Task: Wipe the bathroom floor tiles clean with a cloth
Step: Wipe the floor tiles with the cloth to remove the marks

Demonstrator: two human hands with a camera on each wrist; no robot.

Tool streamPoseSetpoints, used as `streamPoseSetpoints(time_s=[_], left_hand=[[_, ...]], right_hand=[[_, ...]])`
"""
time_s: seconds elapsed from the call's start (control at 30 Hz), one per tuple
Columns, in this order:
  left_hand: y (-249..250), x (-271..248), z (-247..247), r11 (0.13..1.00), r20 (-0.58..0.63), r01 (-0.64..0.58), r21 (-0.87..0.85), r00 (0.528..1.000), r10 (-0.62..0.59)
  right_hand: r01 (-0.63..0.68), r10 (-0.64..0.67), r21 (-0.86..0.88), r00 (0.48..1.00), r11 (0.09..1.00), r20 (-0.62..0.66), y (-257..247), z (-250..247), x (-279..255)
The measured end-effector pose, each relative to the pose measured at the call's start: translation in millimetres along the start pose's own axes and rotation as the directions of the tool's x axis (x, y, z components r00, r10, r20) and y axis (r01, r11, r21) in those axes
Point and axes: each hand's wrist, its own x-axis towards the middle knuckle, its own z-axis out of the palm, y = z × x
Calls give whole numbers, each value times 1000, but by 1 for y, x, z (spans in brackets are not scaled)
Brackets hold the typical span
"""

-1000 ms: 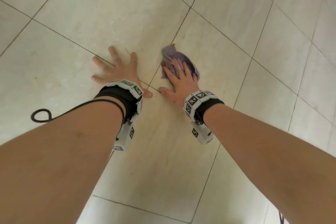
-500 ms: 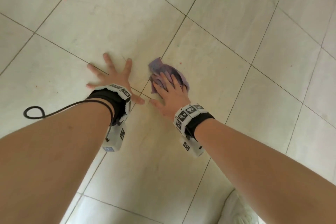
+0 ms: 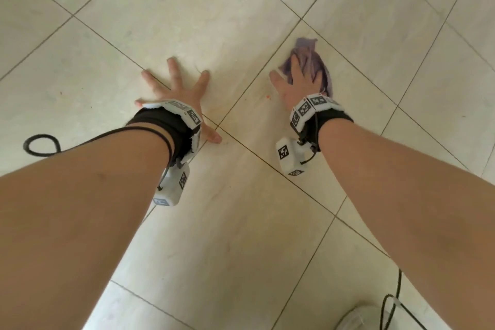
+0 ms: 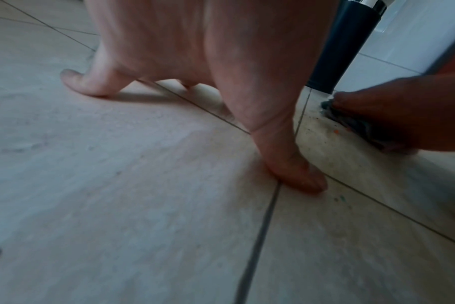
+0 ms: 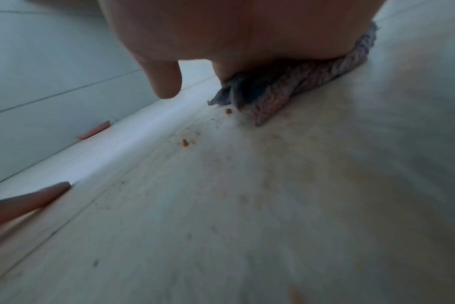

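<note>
Pressing the cloth (image 3: 312, 67) flat-fingered, right hand (image 3: 300, 86); left hand (image 3: 176, 91) splayed on tiles (image 3: 241, 222).

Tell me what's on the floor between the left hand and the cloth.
Between the left hand and the cloth: bare tile, a grout line and small orange crumbs, per head view.

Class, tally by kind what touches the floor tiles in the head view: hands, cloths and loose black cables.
Hands: 2, the left hand and the right hand
Cloths: 1, the purple cloth
Black cables: 2
Total: 5
</note>
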Motion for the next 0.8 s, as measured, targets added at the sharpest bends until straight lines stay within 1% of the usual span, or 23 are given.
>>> streamPoseSetpoints(time_s=[0.07,0.17,0.27,0.37,0.47,0.53,0.6,0.67,0.7,0.73,0.77,0.8], left_hand=[[-1,2,2,1000,-19,2,4,1000,-2],[-2,5,4,1000,-55,-4,7,998,4],[-5,6,8,1000,-79,-13,3,997,14],[-5,1,11,1000,-118,-11,14,993,12],[-7,-4,18,1000,-170,-3,26,985,7],[-8,-6,23,1000,-180,3,18,984,1],[-9,-8,27,1000,-174,14,2,985,-13],[-9,-11,29,1000,-169,24,-20,985,-27],[-8,-12,30,999,-167,28,-29,985,-33],[-7,-13,31,999,-166,31,-35,986,-37],[-7,-14,31,999,-165,33,-41,985,-39],[-6,-14,32,998,-165,33,-47,985,-40]], right_hand=[[64,-65,-53,998,996,0,-12,-2,5],[139,-134,-125,990,982,45,-20,5,2],[230,-216,-233,973,945,84,-25,19,-11],[307,-289,-291,952,906,104,-24,40,-30],[409,-392,-314,912,857,120,-15,57,-51],[457,-443,-323,888,829,119,-6,63,-62],[487,-473,-312,872,816,126,1,63,-70],[493,-472,-270,870,827,141,1,59,-74],[483,-464,-238,876,843,133,0,57,-76],[472,-463,-195,882,860,91,-2,55,-78],[464,-468,-146,884,874,7,-5,54,-80],[463,-474,-114,874,879,-104,-8,53,-82]])
